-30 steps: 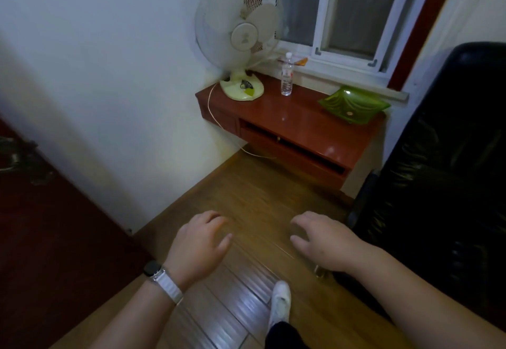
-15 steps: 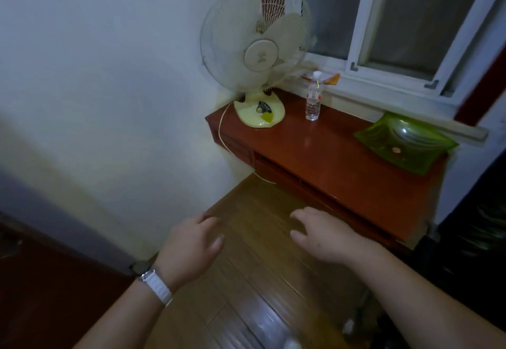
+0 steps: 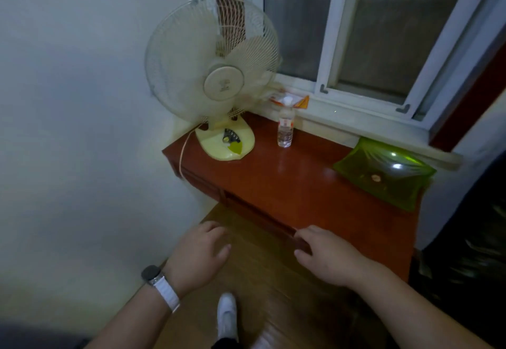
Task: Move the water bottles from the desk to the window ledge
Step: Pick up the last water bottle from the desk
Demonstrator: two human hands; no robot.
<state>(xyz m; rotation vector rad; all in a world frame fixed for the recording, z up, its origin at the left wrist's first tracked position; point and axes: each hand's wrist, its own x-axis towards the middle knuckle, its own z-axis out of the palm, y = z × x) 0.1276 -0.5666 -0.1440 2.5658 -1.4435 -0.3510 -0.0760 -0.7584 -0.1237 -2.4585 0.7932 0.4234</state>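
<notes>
Although the task speaks of bottles, I see only one water bottle (image 3: 285, 129). It stands upright near the back of the red-brown surface (image 3: 301, 189), just beside the base of the fan (image 3: 216, 80) and just in front of the window ledge (image 3: 356, 122).

It is small, of clear plastic, with a white cap and a label round the middle. I judge it to be light, even if it is full; how much water is inside I cannot tell. Its wall is probably thin and smooth, so a hard squeeze would dent it and a loose hold could let it slip. I would take it round the body at the label, below the shoulder, with the thumb on one side and the fingers on the other. One grip should be enough. The fan cage hangs close on the one side, so I think it is better to come from the side of the green dish (image 3: 383, 176).

Both arms reach forward and low, palms down. The left grip (image 3: 198, 259) hovers over the wooden floor, fingers relaxed and a little spread, holding nothing. The right grip (image 3: 328, 258) is the same, loose and empty, at the front edge of the surface; whether it touches the edge I cannot tell. Both are well apart from the bottle.
</notes>
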